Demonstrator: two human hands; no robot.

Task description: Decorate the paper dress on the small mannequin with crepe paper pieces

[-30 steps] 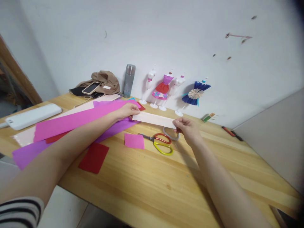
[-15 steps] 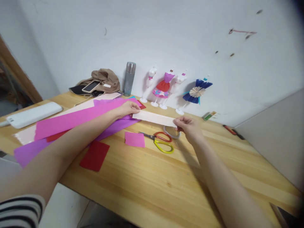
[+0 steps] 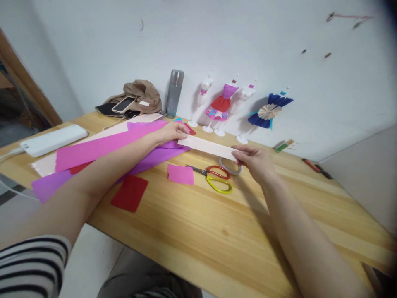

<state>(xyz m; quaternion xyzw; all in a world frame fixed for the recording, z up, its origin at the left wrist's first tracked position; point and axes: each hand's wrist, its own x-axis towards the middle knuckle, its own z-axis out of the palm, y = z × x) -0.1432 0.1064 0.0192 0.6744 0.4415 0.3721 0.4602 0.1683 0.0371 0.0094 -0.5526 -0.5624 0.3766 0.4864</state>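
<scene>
A pale cream paper strip [image 3: 208,147] is stretched between my two hands above the table. My left hand [image 3: 173,133] pinches its left end, over the pile of coloured paper. The right end is pinched by my right hand [image 3: 252,159]. Beneath the strip lie scissors [image 3: 214,176] with one red and one yellow handle, their blades pointing left. A roll of tape [image 3: 230,166] rests partly behind the scissors, near my right hand. To the left of the scissors are a pink paper piece [image 3: 180,174] and a dark red paper piece [image 3: 130,193].
Magenta sheets [image 3: 89,151] and purple sheets [image 3: 51,182] overlap under my left arm. Along the wall stand a grey flask [image 3: 175,94] and several small mannequins, one in a blue paper dress [image 3: 268,111]. A white power bank [image 3: 54,140] lies left; a cutter [image 3: 316,168] lies right.
The view has shifted, so the whole scene sits a little higher and further right. Both hands keep their hold on the cream strip, which stays stretched between them.
</scene>
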